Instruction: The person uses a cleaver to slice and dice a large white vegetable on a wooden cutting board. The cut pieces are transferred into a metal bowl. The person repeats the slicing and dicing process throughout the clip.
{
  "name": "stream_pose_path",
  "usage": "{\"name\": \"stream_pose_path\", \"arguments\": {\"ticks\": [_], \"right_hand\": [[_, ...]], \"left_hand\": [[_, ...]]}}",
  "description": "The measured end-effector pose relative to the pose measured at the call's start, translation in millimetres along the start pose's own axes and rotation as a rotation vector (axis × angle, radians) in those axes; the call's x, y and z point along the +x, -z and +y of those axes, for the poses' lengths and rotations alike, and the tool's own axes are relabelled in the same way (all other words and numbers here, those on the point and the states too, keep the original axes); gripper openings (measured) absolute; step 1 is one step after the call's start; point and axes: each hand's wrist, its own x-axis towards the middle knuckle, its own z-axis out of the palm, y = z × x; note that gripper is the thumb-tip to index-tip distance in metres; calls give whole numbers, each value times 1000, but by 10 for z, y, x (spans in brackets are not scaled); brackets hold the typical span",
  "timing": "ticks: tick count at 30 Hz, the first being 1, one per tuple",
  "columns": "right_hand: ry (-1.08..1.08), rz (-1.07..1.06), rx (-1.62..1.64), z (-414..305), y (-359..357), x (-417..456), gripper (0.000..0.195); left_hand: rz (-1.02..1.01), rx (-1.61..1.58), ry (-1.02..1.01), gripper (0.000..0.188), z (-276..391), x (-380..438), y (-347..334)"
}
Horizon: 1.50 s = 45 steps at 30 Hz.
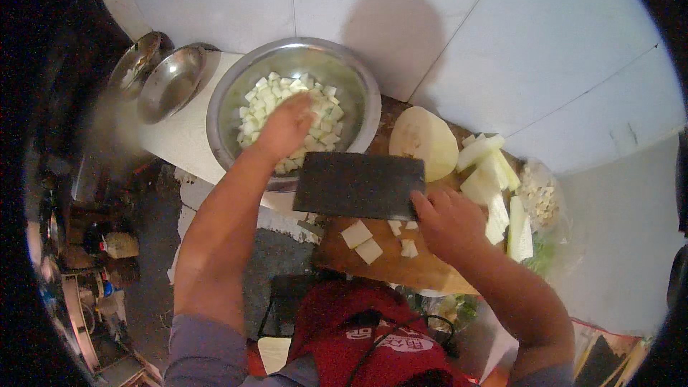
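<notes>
My left hand (287,124) is over the pale cubes of cut vegetable (260,105) in a wide stainless steel bowl (365,86); whether its fingers hold any cubes is hidden. With my right hand (449,220) I grip a dark, broad-bladed cleaver (360,185), its blade reaching left from the hand to the bowl's near rim. Under and below the blade, a wooden cutting board (344,260) bears two square slices (357,235) and several small pieces (409,248). A large cut piece of pale gourd or melon (424,140) rests behind the cleaver.
Long pale wedges (489,183) lie at the board's right, beside a clear plastic bag of small pale pieces (540,196) and some greens (542,258). Two metal bowls (174,83) tilt at the left end of the white counter (177,131). A white wall (510,54) stands behind.
</notes>
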Motion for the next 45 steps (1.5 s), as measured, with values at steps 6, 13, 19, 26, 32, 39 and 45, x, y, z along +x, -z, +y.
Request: {"name": "stream_pose_path", "arguments": {"ticks": [6,13,19,26,32,39,45], "right_hand": [[-710,-430,452,-116,-101,-1060,35],[-763,-556,711,-402,-426,-1356,38],[-688,-698,684,-627,-908,-1658,37],[-648,-630,656,-823,-1242,-1873,32],[-607,-550,641,-847,-1299,-1916,35],[-580,-525,611,-843,-1382,-1932,34],[-630,-575,659,-793,-1473,-1779,29]], "left_hand": [[80,-190,133,25,806,-1114,-98],[-253,-286,-119,51,1464,-2532,-1057],[-383,-95,-76,56,1432,-2713,-1534],[-490,-58,-115,48,1149,-3014,-1786],[-515,-297,144,55,1178,-3002,-1838],[-372,-1,-260,53,1105,-2986,-1789],[-452,-95,-105,48,1055,-3113,-1812]]}}
